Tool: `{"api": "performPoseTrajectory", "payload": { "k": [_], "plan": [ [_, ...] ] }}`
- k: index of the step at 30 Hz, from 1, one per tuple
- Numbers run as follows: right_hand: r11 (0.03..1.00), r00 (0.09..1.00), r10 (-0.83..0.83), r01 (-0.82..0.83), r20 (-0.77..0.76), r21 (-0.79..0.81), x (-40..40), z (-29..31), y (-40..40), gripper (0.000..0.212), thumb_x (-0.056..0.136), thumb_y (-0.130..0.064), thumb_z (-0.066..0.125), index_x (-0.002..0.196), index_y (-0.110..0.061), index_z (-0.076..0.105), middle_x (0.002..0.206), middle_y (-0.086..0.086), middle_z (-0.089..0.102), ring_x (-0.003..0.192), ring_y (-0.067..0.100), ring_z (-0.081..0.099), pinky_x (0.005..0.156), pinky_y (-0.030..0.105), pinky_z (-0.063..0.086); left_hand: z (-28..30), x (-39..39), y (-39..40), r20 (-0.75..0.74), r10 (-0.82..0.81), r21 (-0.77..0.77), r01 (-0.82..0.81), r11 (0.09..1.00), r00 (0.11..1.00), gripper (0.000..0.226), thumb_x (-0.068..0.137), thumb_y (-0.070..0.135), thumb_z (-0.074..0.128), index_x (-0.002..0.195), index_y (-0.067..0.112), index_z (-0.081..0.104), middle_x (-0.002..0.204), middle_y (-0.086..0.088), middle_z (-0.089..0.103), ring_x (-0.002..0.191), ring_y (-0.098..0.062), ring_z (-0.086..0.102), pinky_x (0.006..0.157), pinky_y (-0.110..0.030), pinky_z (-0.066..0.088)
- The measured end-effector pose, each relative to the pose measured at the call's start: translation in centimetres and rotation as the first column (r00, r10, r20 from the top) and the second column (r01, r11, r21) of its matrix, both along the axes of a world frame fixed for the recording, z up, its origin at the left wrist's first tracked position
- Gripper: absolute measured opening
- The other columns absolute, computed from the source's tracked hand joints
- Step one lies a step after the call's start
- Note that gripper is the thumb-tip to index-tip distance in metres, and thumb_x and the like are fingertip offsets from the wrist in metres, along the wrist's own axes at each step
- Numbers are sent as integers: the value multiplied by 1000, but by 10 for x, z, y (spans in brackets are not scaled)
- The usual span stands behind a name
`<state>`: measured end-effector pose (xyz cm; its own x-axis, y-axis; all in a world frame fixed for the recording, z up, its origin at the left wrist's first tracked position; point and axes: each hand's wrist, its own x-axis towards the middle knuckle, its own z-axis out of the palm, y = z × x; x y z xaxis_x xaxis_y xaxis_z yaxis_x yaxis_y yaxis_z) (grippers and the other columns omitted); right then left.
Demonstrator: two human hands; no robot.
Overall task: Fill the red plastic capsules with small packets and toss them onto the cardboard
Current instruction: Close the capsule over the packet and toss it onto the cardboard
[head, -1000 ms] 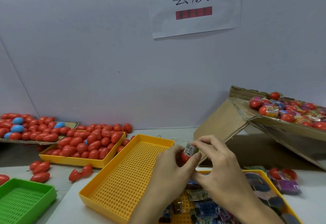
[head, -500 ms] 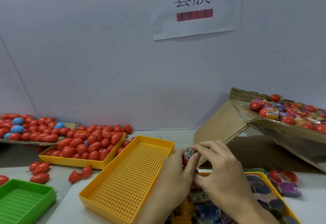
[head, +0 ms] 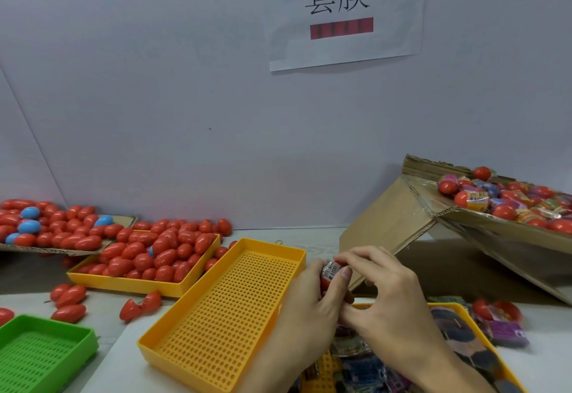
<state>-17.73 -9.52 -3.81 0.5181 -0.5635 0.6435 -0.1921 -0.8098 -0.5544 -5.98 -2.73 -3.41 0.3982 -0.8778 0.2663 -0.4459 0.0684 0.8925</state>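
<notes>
**Seating the packet before the toss**

Pale wall behind, bench below: our left hand [head: 312, 306] grips the red capsule [head: 328, 281] while our right hand [head: 383, 293] pinches the packet [head: 331, 268] into it. We should press it fully home, then toss onto the cardboard [head: 433, 203].

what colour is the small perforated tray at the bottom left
Green tray, clearest in the head view.

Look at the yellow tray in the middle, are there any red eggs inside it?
No, the middle yellow tray shows only its bare perforated floor; the red capsules fill the other tray behind it.
</notes>
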Motion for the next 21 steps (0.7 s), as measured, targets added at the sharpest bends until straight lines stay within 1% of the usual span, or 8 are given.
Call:
{"api": "performPoseTrajectory", "payload": {
  "k": [2,4,6,11,14,16,19,21],
  "plan": [
    [1000,1000,-27,27,15,-7,0,-1,0,50,73,-27,85,120,-25,69,109,-24,55,107,-6,53,84,12,48,2,-1,0,-39,-4,-7,3,1000,999,23,100,37,53,97,16,62,78,-5,69,67,-9,64,66,-35,57],
    [998,998,-58,58,24,-14,1,-1,0,50,73,-27,85,120,-23,70,109,-19,56,107,-4,53,85,14,48,3,-3,0,-75,-7,-7,6,1000,997,25,99,36,54,97,12,62,80,-9,70,71,-18,67,68,-40,60],
    [997,997,-75,75,27,-24,1,-2,0,49,73,-26,85,120,-21,70,109,-17,57,106,-3,53,85,14,47,4,-3,0,-79,-5,-9,4,1000,997,26,99,36,55,98,12,62,82,-11,71,74,-22,69,69,-43,60],
    [998,997,-69,69,35,-12,2,-4,0,50,75,-23,85,122,-22,69,111,-18,56,108,-6,52,85,8,43,4,-3,-1,-66,8,-21,-9,1000,998,26,98,38,55,99,15,65,81,-8,71,75,-18,69,71,-45,59],
    [999,998,-42,41,43,18,2,-4,-1,49,76,-20,84,123,-23,68,111,-26,54,108,-10,52,82,2,43,1,-3,-1,-62,7,-30,-9,1000,998,24,98,39,56,99,18,67,85,-7,73,80,-18,71,77,-48,58],
    [998,997,-10,6,75,61,1,-3,-2,47,77,-20,84,121,-24,69,111,-29,55,106,-10,53,82,2,44,2,-3,-2,-178,-32,-61,21,998,984,24,99,38,55,99,20,70,89,-9,74,85,-21,72,79,-46,60],
    [995,996,12,-20,90,94,-1,-1,-3,44,77,-25,83,118,-29,70,110,-29,59,102,-7,56,83,6,46,5,-2,-1,-447,-87,-94,50,994,890,34,101,33,49,96,11,73,82,-12,75,79,-23,73,71,-33,61],
    [995,996,16,-25,90,101,-2,-2,-3,44,77,-25,83,119,-31,70,109,-31,58,99,-9,55,81,4,45,5,-1,-1,-497,-88,-80,55,995,863,37,102,31,47,94,5,72,78,-13,74,75,-22,72,67,-29,59]
  ]
}}
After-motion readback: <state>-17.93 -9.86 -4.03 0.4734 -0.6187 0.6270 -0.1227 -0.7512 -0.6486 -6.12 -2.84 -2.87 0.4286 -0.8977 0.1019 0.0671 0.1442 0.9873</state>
